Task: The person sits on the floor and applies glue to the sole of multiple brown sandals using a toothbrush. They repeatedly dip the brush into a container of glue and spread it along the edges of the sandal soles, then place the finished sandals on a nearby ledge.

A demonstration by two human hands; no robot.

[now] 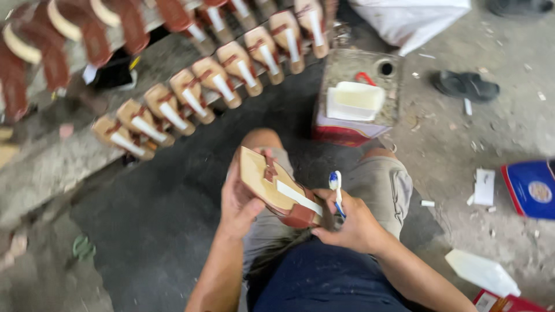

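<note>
**A:** What are you holding right now?

**B:** Your left hand point(238, 202) is gripping a tan sandal point(277, 188) from below, sole side up, over your lap. Your right hand point(350, 225) is pinching a blue and white toothbrush point(336, 188), with its bristles pointing up, just beside the heel end of the sandal.

**A:** So both hands are closed on something?

**B:** Yes. The left is wrapping around the sandal, and the right is curling tight around the brush handle.

**A:** How should I be doing this part well?

**B:** I think you are brushing something onto the sole. Keep the sandal steady and flat in your left hand. Move the brush in small, soft strokes, and stay away from the brown strap point(269, 167).

**A:** Is there any pot or tin near me?

**B:** A square tin can point(338, 130) is sitting past your right hand, by your knee. A pale tray point(354, 100) is resting on its top. I cannot tell what is inside it. A white bottle point(483, 273) is lying to the right of your right arm.

**A:** And the other shoes?

**B:** A row of sandals point(202, 86) is leaning on a ledge, well beyond your left hand.
</note>
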